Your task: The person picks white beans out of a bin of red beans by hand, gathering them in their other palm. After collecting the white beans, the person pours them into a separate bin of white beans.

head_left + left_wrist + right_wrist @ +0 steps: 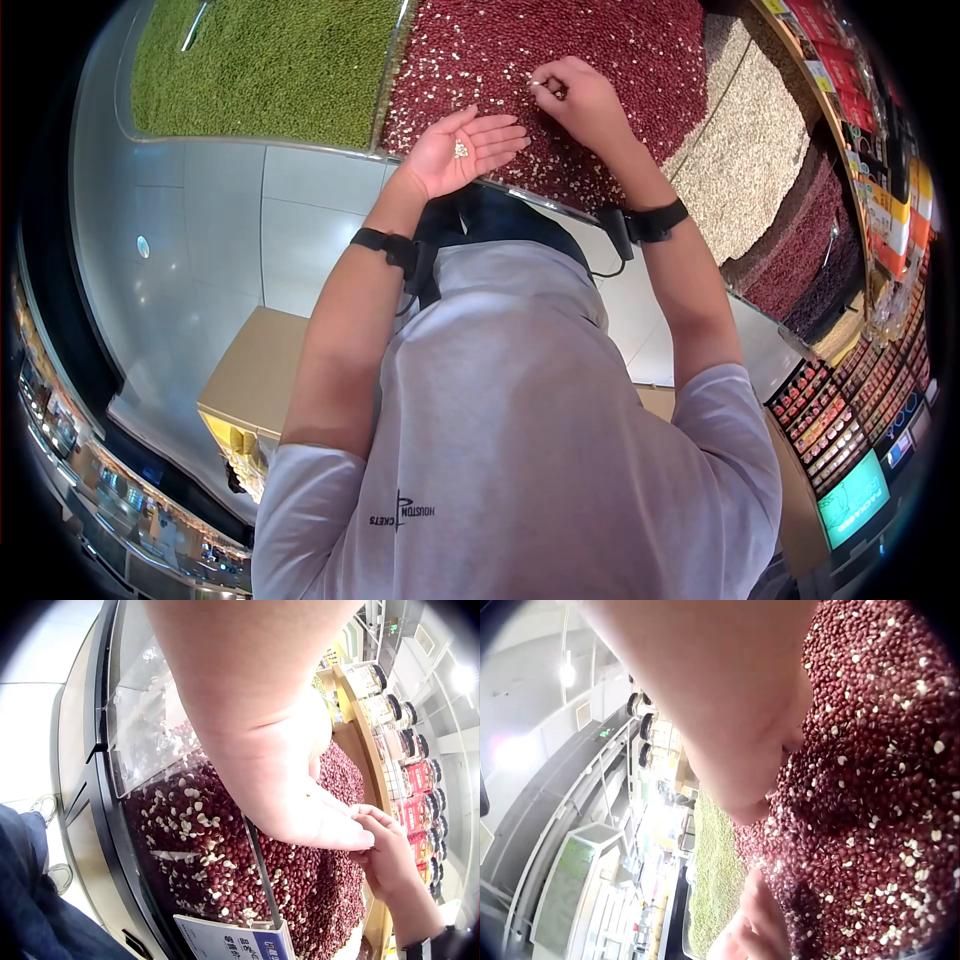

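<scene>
Palm up, the left hand [450, 158] lies over the near edge of the red beans [470, 60], its fingers straight. A few pale pieces [461, 150] rest on that palm. To its right, above the red beans, the right hand [583, 100] has thumb and index finger pinched together on a small pale piece [536, 84]. Many similar pale pieces are scattered through the red beans [870, 825]. In the left wrist view the left hand [292, 795] hides its own palm, and the right hand [386, 855] is just beyond it.
Green beans [270, 70] fill the bin on the left, behind a clear divider [392, 80]. Pale grains [745, 140] lie to the right. A clear plastic panel [150, 735] and a label card [232, 941] edge the bin. Packaged goods [885, 200] stand on shelves at right.
</scene>
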The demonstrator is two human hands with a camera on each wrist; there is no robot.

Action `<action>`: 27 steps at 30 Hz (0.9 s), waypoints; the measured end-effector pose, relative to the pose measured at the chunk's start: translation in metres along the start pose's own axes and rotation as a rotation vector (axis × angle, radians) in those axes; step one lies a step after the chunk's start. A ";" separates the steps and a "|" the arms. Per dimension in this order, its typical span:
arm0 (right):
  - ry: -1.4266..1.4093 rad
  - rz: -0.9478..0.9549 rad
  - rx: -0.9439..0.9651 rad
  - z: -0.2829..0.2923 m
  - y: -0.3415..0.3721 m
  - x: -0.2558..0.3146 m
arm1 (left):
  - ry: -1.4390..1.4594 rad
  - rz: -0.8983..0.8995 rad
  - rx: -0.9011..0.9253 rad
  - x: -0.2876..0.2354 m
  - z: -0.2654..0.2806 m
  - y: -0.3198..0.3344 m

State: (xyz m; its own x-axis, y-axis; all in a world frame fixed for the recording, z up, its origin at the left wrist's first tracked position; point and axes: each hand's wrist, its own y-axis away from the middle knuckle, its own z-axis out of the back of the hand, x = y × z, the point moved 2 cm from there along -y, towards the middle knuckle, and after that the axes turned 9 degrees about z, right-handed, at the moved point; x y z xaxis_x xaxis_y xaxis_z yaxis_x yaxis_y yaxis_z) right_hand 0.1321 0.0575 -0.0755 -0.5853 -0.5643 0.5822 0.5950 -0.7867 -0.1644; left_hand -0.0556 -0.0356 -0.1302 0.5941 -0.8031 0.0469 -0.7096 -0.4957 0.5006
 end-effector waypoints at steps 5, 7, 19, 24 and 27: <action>-0.575 -0.393 -0.041 0.013 0.013 -0.019 | -0.002 0.012 -0.011 0.000 -0.002 0.000; -0.658 -0.399 -0.069 0.018 0.012 -0.011 | -0.002 0.011 -0.021 0.000 -0.003 0.000; -0.226 0.115 0.178 -0.002 0.010 0.078 | 0.103 0.101 0.373 -0.002 0.019 -0.008; -0.093 0.002 -0.023 0.020 0.012 0.036 | 0.007 0.028 -0.040 0.000 -0.004 0.002; 0.072 -0.046 -0.055 0.030 0.013 0.003 | -0.014 0.029 -0.038 0.000 -0.001 0.002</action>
State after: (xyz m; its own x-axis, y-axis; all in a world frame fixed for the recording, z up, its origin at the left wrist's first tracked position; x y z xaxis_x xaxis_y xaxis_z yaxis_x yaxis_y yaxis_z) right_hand 0.1545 0.0530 -0.0516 -0.6508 -0.5422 0.5315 0.5368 -0.8236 -0.1829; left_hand -0.0565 -0.0358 -0.1285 0.5680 -0.8215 0.0496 -0.7111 -0.4596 0.5320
